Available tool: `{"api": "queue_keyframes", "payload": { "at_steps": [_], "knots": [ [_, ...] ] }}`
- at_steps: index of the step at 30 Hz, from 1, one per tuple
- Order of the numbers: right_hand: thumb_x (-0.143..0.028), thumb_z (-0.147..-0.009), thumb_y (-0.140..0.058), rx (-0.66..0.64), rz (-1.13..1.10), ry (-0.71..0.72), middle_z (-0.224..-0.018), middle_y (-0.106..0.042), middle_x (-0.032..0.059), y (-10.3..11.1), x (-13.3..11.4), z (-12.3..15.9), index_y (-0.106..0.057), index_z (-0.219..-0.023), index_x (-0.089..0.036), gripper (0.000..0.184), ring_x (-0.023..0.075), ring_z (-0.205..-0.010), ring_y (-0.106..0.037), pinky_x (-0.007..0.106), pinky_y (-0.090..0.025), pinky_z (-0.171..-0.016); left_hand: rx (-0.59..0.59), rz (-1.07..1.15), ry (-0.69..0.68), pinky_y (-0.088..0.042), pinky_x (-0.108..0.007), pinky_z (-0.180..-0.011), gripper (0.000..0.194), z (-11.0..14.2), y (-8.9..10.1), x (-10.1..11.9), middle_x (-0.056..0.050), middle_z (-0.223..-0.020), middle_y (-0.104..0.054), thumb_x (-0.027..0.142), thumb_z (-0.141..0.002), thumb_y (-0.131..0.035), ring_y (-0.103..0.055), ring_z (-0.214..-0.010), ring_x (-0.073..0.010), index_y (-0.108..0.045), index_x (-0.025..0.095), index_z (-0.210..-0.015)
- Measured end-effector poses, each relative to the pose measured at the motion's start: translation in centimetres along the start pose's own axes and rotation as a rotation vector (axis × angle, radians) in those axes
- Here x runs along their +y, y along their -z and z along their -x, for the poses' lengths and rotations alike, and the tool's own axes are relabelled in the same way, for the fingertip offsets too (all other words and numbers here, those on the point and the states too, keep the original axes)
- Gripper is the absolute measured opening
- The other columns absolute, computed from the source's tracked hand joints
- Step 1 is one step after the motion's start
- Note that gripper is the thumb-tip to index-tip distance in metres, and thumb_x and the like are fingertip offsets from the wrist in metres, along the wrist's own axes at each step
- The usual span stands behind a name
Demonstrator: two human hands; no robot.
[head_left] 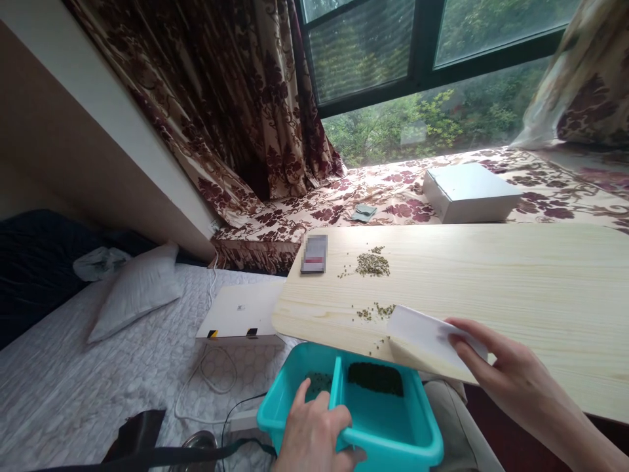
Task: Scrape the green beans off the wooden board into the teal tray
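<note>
White card [415, 334] beside green beans [386, 311]

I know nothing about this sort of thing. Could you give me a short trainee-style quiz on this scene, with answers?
1. What does the right hand hold?
2. True or false: all the small grains on the wooden table lie in one single pile.
3. Where is the left hand?
a) on the pillow
b) at the turquoise bin
c) on the window

Key:
1. A white sheet.
2. False; they lie in separate clusters, with some scattered loose.
3. b
</note>
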State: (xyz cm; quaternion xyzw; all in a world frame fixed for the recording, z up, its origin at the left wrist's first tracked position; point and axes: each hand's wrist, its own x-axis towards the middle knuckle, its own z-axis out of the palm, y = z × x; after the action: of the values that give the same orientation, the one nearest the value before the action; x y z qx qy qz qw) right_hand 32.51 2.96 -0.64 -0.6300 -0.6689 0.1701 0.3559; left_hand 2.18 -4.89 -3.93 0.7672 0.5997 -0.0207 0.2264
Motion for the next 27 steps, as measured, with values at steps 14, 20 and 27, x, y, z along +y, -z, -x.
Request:
{"api": "queue_keyframes", "payload": {
  "at_steps": [14,20,27],
  "knots": [
    [-0.042,-0.078,-0.053,-0.037,-0.055,-0.012,-0.076,-0.080,0.0046,-0.1,-0.6,0.8,-0.075,-0.085,-0.025,0.028,0.0228,-0.062,-0.073,0.030,-0.058,-0.056,0.013,-0.007,0.014,-0.031,-0.056,-0.118,0.021,0.5,1.2,1.0,0.001,-0.083,-0.065,0.038,-0.077,-0.089,-0.068,-0.093,-0.0252,-0.073,0.025,-0.081],
    [-0.041,-0.078,-0.053,-0.041,-0.061,-0.008,-0.074,-0.079,0.0044,-0.1,-1.0,0.9,-0.074,-0.085,-0.025,0.028,0.0219,-0.058,-0.072,0.029,-0.056,-0.052,0.014,-0.027,0.015,-0.032,-0.058,-0.118,0.023,0.6,1.2,1.2,0.000,-0.083,-0.066,0.037,-0.075,-0.092,-0.069,-0.093,-0.0259,-0.074,0.024,-0.082],
    [-0.041,-0.079,-0.053,-0.058,-0.058,0.002,-0.078,-0.081,0.0054,-0.2,-0.9,1.0,-0.075,-0.087,-0.025,0.028,0.0230,-0.065,-0.075,0.029,-0.057,-0.056,0.002,-0.032,0.023,-0.033,-0.057,-0.118,0.022,0.6,1.8,1.7,-0.001,-0.084,-0.068,0.037,-0.075,-0.092,-0.070,-0.093,-0.0258,-0.076,0.024,-0.085]
  ]
}}
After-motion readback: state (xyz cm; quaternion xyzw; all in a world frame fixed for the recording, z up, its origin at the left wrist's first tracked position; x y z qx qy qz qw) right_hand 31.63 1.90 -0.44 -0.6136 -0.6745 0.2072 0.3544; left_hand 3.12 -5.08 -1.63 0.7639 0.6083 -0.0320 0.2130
